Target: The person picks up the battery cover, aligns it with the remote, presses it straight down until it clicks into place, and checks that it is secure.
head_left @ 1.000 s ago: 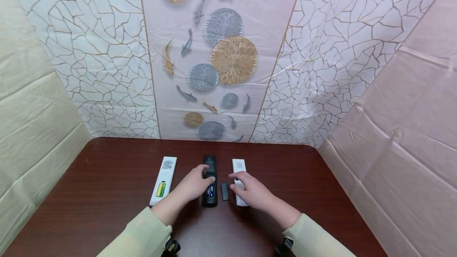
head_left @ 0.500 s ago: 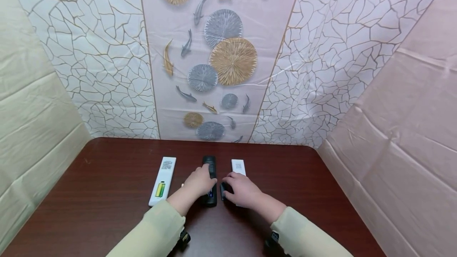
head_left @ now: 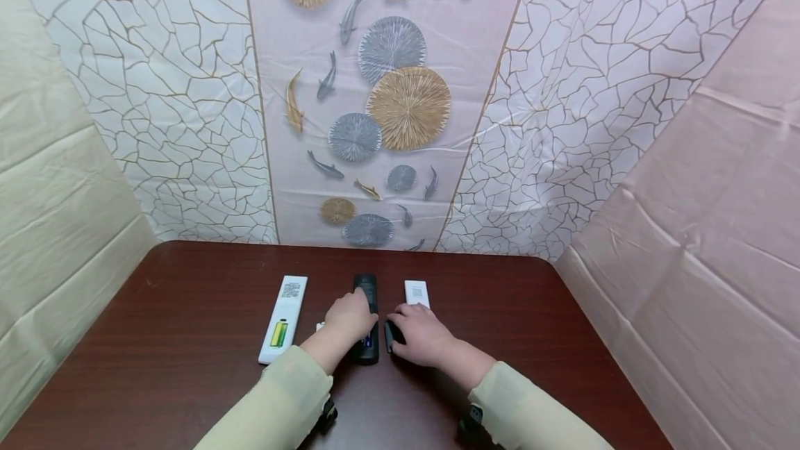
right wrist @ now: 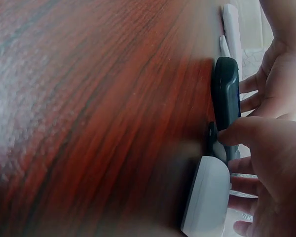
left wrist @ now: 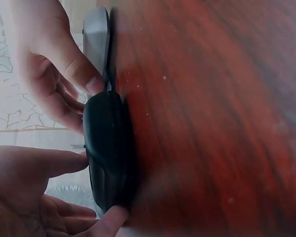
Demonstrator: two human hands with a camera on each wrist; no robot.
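A black remote control (head_left: 367, 351) lies on the table, its open battery bay partly covered by my left hand (head_left: 348, 317). That hand grips the remote's sides, thumb and fingers on it in the left wrist view. Just right of it lies a small dark battery cover (head_left: 388, 337). My right hand (head_left: 422, 334) pinches this cover, its thumb (right wrist: 237, 131) against it in the right wrist view; the other fingertips are partly hidden. Under and behind the right hand is a white remote control (head_left: 416, 292), mostly covered in the head view.
Another white remote (head_left: 282, 321), with a battery bay showing a yellow-green battery, lies on the left. A small white piece (head_left: 320, 326) peeks out beside the left wrist. The brown table (head_left: 187, 339) ends at a patterned cloth backdrop (head_left: 369, 179).
My left hand has moved right and come down onto the black remote. The right hand has shifted left and taken hold of the battery cover. In the last half second both barely moved.
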